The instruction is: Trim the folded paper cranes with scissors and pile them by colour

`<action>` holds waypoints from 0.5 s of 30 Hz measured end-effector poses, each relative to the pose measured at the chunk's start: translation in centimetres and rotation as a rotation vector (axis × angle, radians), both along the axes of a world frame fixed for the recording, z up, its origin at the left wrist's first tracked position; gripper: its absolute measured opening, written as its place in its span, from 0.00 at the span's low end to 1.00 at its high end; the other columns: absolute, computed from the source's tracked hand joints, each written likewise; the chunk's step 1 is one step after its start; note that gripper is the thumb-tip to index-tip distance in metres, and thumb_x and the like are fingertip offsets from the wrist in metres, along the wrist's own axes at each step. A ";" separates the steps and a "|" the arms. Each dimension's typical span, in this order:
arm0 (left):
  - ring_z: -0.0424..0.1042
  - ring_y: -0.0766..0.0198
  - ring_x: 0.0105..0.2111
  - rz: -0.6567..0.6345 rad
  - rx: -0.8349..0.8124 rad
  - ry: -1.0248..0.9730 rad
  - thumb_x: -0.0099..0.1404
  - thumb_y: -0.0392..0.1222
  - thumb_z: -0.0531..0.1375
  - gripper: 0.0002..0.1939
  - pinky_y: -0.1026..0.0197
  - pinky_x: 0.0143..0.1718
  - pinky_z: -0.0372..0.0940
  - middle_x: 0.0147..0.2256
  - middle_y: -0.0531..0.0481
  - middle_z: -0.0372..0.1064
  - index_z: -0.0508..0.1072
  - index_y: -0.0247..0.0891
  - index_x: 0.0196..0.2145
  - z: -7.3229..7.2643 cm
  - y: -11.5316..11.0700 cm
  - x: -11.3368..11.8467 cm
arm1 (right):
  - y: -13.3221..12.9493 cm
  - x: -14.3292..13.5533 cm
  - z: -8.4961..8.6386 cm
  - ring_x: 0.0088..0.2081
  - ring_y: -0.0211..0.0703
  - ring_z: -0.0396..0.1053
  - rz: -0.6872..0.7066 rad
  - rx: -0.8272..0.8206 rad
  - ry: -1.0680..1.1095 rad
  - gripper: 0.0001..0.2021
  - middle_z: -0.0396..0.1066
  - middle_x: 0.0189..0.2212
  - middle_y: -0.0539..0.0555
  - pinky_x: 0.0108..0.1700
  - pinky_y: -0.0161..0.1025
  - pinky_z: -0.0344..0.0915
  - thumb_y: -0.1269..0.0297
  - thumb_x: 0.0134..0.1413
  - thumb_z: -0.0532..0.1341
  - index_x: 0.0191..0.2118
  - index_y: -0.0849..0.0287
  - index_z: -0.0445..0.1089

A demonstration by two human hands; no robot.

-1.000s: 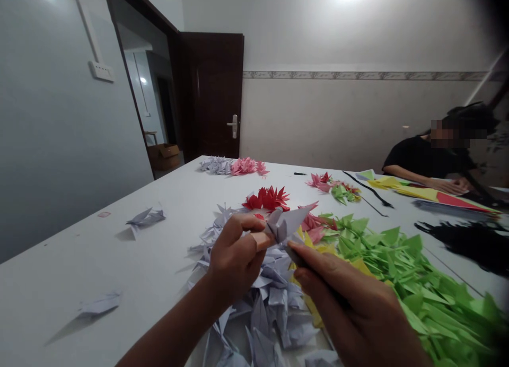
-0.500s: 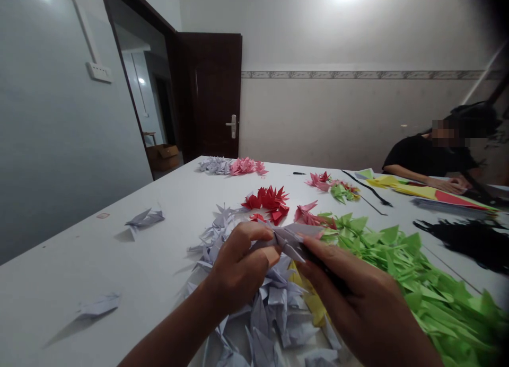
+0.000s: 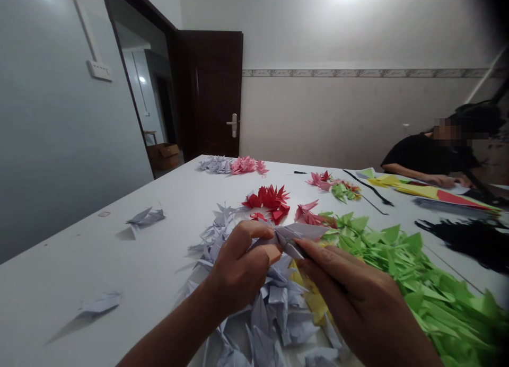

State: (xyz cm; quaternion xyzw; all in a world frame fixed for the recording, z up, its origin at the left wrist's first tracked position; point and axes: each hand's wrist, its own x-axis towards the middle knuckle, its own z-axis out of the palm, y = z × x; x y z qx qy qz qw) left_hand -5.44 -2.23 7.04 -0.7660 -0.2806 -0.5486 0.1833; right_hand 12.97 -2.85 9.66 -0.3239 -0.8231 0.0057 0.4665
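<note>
Between both hands is a folded white paper piece, held above a heap of white folded papers. My left hand pinches its left end between thumb and curled fingers. My right hand grips the right side with thumb and fingertips; something dark shows under its fingers, too hidden to name. Yellow folded papers lie beneath my right hand. A large heap of green folded papers spreads to the right.
On the white table lie red papers, pink papers, loose white pieces on the left and black strands on the right. A person sits at the far right beside coloured sheets.
My right fingertips have shifted slightly left on the white paper, and the dark thing under them shows less. The other person's hands have moved a little.
</note>
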 end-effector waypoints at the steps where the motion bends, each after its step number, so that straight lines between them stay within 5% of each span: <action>1: 0.68 0.65 0.41 0.004 0.000 -0.001 0.59 0.26 0.57 0.09 0.62 0.40 0.69 0.41 0.46 0.64 0.70 0.37 0.36 0.1 0.0 0.0 | 0.0 0.1 0.0 0.35 0.40 0.77 -0.002 -0.002 0.002 0.13 0.78 0.39 0.51 0.35 0.33 0.75 0.68 0.59 0.56 0.47 0.55 0.73; 5: 0.69 0.65 0.38 0.072 -0.018 -0.004 0.58 0.25 0.56 0.09 0.63 0.39 0.68 0.37 0.46 0.66 0.70 0.35 0.35 0.6 0.9 -0.8 | -0.1 0.7 -0.1 0.38 0.43 0.77 -0.064 0.010 0.060 0.14 0.77 0.42 0.53 0.37 0.34 0.75 0.64 0.58 0.58 0.49 0.55 0.72; 12: 0.72 0.60 0.35 0.311 -0.498 0.039 0.57 0.26 0.56 0.10 0.56 0.39 0.70 0.33 0.44 0.72 0.75 0.32 0.34 -2.4 5.3 -3.6 | -0.7 0.9 0.1 0.34 0.45 0.77 -0.167 0.019 0.133 0.15 0.78 0.40 0.52 0.33 0.36 0.75 0.57 0.58 0.58 0.49 0.52 0.72; 15: 0.72 0.56 0.42 0.268 -0.571 0.086 0.55 0.28 0.59 0.14 0.52 0.47 0.68 0.40 0.40 0.73 0.75 0.33 0.40 -2.5 5.4 -4.7 | -1.2 0.9 -0.3 0.36 0.45 0.77 -0.160 -0.003 0.140 0.16 0.78 0.41 0.51 0.35 0.36 0.74 0.56 0.57 0.59 0.50 0.49 0.71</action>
